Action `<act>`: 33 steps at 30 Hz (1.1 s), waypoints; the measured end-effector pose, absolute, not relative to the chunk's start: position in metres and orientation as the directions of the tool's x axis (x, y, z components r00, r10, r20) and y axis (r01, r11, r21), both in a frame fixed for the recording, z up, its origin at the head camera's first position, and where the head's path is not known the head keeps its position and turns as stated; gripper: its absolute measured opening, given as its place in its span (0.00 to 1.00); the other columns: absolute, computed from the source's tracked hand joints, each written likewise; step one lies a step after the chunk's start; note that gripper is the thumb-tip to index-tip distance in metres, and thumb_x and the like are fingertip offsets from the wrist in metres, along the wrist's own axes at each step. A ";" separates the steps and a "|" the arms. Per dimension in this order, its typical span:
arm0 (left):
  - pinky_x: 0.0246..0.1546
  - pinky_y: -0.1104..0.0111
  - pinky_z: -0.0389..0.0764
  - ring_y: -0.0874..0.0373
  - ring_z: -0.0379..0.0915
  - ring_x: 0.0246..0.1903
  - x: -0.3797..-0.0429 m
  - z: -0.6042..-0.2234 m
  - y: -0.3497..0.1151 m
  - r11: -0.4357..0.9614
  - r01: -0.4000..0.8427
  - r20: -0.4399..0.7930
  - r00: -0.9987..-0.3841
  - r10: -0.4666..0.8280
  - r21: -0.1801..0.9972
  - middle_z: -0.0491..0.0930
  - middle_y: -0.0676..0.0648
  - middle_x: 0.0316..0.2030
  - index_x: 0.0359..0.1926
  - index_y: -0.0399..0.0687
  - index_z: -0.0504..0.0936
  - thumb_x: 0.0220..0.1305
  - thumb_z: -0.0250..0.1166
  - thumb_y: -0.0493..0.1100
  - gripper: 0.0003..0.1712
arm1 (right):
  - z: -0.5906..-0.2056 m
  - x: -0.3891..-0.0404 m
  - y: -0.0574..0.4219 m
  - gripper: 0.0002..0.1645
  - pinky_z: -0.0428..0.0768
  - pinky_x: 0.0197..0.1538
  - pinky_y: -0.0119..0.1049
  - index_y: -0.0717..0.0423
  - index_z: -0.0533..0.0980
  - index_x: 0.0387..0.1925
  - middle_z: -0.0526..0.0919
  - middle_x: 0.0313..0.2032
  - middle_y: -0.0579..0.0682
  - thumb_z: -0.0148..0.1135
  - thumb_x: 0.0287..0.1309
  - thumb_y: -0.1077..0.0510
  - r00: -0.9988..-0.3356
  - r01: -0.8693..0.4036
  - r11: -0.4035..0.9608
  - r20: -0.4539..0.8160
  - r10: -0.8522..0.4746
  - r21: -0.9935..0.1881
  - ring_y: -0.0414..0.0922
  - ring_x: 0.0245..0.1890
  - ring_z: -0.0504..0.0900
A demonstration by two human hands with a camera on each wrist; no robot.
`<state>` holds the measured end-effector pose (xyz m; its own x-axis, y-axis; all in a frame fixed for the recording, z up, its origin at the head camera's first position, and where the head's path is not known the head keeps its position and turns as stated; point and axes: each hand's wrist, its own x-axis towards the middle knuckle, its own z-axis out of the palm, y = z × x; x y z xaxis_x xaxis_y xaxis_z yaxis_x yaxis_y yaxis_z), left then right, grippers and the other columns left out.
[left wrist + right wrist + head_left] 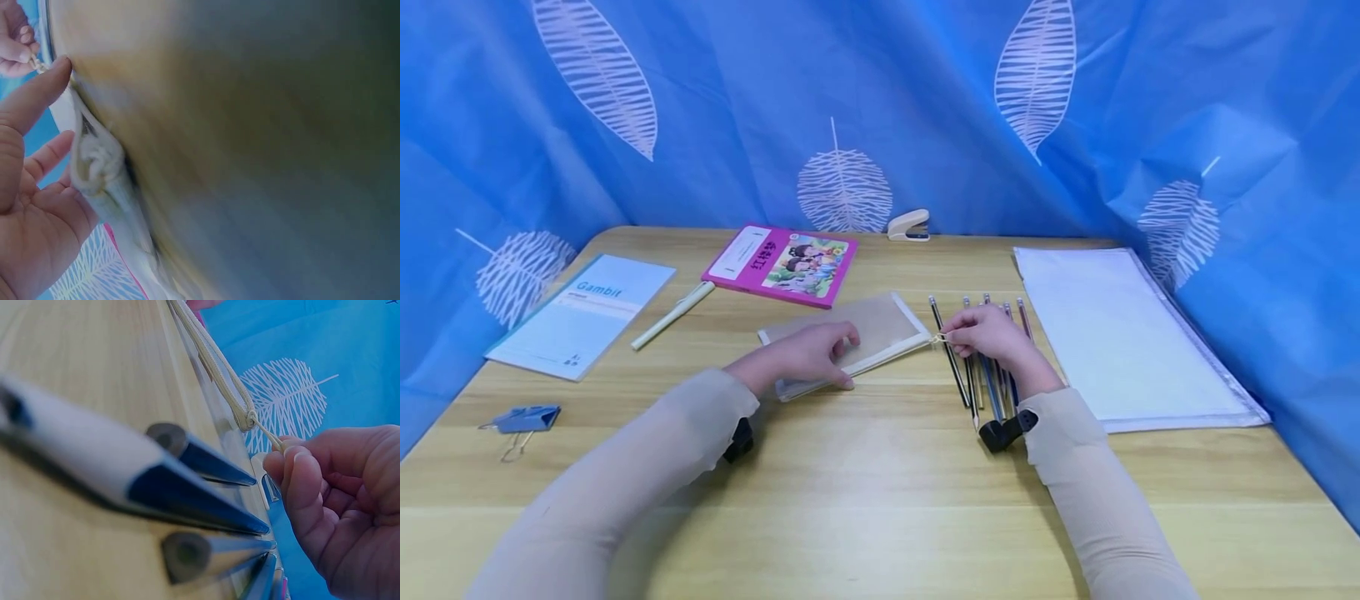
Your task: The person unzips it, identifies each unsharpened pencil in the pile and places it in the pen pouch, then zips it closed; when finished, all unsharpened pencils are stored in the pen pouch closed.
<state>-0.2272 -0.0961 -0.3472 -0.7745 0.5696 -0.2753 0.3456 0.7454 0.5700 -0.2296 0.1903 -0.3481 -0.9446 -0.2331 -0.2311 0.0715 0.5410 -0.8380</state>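
Clip (537,417), blue, lies at the far left of the table (865,500), on the near side of a pale blue notebook (583,315) that we read as "Gambit". To the right of that we see a pale green pen (673,316) lying aslant, its upper end close by the corner of a pink book (778,265). Next comes our left hand (801,354), thumb and fingers spread about the near left part of a pouch (880,321); we cannot tell how firmly it touches. The pouch lies flat in the middle, nearer than the book, with a zip along its near edge. Behind it, by the blue curtain (925,108), stands a white stapler (904,225). At the pouch's right end our right hand (1000,342) pinches a thin cord (269,437) between thumb and fingertips, well apart from the left. Under and around that hand lie several pencils (992,390), at least one with its sharpened end towards us. Rightmost is a large white folder (1142,342).
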 end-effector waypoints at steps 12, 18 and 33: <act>0.39 0.66 0.74 0.55 0.69 0.35 -0.229 -0.346 -0.096 0.763 0.371 -0.319 -0.746 0.584 0.529 0.75 0.49 0.36 0.54 0.53 0.70 0.55 0.67 0.47 0.25 | -0.351 -0.230 0.192 0.12 0.82 0.32 0.32 0.67 0.77 0.44 0.80 0.31 0.56 0.56 0.59 0.66 -0.947 0.083 0.524 -0.232 -0.224 -0.848 0.42 0.25 0.79; 0.32 0.68 0.74 0.57 0.71 0.28 -0.226 -0.347 -0.098 0.739 0.345 -0.340 -0.722 0.602 0.578 0.75 0.49 0.29 0.53 0.53 0.70 0.56 0.66 0.48 0.24 | -0.351 -0.232 0.190 0.13 0.82 0.33 0.32 0.67 0.77 0.44 0.80 0.32 0.56 0.56 0.59 0.66 -0.947 0.101 0.527 -0.244 -0.210 -0.844 0.41 0.26 0.79; 0.34 0.68 0.75 0.57 0.73 0.26 -0.217 -0.350 -0.108 0.692 0.201 -0.338 -0.758 0.558 0.693 0.76 0.48 0.29 0.54 0.48 0.70 0.60 0.63 0.42 0.21 | -0.350 -0.234 0.175 0.15 0.82 0.39 0.32 0.66 0.75 0.48 0.80 0.40 0.60 0.55 0.62 0.62 -0.960 0.102 0.524 -0.222 -0.171 -0.846 0.43 0.32 0.80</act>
<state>-0.2170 -0.1080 -0.3503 -0.7578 0.5581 -0.3379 0.2007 0.6922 0.6933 -0.2344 0.1750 -0.3498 -0.9599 -0.1710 -0.2220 0.1023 0.5237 -0.8458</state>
